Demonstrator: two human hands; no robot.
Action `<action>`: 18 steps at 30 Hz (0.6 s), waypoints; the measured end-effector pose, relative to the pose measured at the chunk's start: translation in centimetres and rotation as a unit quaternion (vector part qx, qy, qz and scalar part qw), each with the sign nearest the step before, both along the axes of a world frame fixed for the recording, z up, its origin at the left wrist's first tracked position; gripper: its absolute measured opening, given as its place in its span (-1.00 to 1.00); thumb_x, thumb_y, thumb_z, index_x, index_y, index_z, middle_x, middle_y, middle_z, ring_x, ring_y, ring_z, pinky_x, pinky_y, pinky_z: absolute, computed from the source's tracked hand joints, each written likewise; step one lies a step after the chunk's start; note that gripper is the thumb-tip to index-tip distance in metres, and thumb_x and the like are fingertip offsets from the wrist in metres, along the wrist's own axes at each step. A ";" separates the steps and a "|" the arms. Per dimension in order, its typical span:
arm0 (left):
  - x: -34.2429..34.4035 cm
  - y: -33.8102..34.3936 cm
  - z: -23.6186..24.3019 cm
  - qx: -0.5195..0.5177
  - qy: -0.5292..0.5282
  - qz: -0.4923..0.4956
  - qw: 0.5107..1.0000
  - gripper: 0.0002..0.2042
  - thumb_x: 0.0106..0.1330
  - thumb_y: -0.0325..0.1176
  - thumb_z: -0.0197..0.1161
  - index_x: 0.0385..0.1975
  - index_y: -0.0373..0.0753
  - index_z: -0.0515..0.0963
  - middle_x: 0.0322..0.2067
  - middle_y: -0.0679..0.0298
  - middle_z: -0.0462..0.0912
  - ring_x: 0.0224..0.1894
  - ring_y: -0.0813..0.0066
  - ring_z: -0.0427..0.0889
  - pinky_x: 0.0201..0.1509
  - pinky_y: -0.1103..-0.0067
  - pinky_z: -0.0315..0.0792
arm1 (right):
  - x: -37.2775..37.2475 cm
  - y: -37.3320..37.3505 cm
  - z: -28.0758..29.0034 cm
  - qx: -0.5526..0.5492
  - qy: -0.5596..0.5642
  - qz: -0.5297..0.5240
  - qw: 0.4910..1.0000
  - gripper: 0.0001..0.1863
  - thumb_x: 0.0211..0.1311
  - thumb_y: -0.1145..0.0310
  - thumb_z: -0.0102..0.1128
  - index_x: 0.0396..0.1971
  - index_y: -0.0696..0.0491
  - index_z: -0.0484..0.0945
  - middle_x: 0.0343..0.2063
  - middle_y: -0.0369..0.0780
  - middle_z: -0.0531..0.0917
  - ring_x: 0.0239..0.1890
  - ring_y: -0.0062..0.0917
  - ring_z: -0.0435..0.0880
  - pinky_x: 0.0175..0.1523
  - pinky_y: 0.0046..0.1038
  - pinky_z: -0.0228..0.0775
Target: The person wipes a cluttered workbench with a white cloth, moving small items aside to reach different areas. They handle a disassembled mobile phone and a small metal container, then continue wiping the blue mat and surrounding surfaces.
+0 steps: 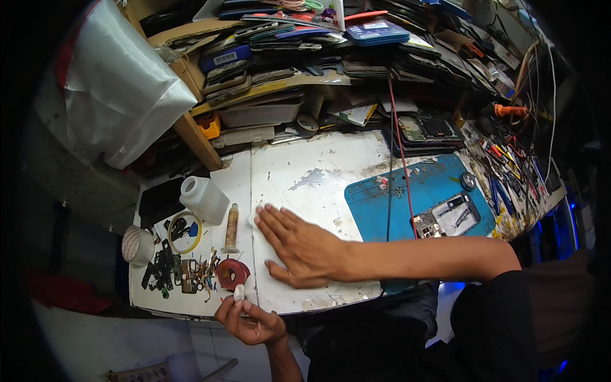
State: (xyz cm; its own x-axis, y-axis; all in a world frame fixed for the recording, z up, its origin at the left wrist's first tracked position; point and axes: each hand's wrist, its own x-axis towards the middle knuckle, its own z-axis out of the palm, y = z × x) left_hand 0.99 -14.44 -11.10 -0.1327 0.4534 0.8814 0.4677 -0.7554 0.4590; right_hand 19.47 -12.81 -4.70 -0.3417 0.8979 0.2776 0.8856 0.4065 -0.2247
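Observation:
My right hand (pixel 299 248) reaches across the white tabletop (pixel 318 207) from the right, palm down. Its fingers lie stretched out flat, and a bit of white material (pixel 254 215), perhaps tissue, shows at the fingertips. At the table's front edge, my left hand (pixel 249 323) is closed, pinching a small white wad (pixel 239 292) between thumb and fingers. Just beyond that wad sits a dark red spool (pixel 232 274). A syringe-like tube (pixel 231 228) with a brownish content stands left of my right hand's fingertips.
A translucent white bottle (pixel 205 198), a yellowish tape ring (pixel 184 233), a round white container (pixel 137 246) and loose small parts (pixel 184 270) occupy the left side. Under my right forearm, a blue mat (pixel 375 197) carries an opened phone (pixel 449 216). Tools (pixel 503 159) crowd the right; stacked devices (pixel 273 38) fill the shelf behind.

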 end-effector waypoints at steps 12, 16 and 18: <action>1.3 -0.3 7.3 -0.113 0.233 -0.038 0.965 -0.82 0.12 -0.66 0.41 -0.29 -0.31 0.71 -0.24 0.22 0.74 -0.22 0.25 0.57 -0.12 0.39 0.47 | 0.0 -10.3 0.7 0.032 -0.023 0.059 0.998 -0.35 0.48 0.21 -0.09 0.31 0.47 0.22 0.36 0.22 0.28 0.45 -0.06 0.25 0.51 -0.17 0.11; 1.5 0.0 7.9 -0.139 0.289 -0.050 0.946 -0.83 0.12 -0.61 0.43 -0.29 -0.29 0.72 -0.24 0.27 0.75 -0.22 0.27 0.57 -0.07 0.38 0.46 | 0.8 -12.7 1.8 0.032 -0.103 0.061 0.992 -0.36 0.34 0.36 -0.03 0.32 0.47 0.22 0.33 0.20 0.35 0.40 -0.08 0.36 0.47 -0.22 0.21; 1.6 0.3 8.2 -0.151 0.307 -0.067 0.937 -0.84 0.12 -0.59 0.44 -0.28 -0.28 0.73 -0.25 0.27 0.75 -0.23 0.28 0.56 -0.07 0.39 0.46 | 1.4 -13.5 3.2 0.009 -0.097 0.075 0.992 -0.34 0.27 0.43 -0.01 0.32 0.46 0.22 0.30 0.20 0.39 0.36 -0.09 0.42 0.42 -0.25 0.31</action>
State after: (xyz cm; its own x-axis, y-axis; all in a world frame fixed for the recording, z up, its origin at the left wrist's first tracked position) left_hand 2.61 -14.19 -2.87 0.4334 0.6712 0.6014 0.6244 -0.7048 0.3367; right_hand 20.84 -26.31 -1.52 -0.5190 0.8289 0.2084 0.8411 0.5387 -0.0478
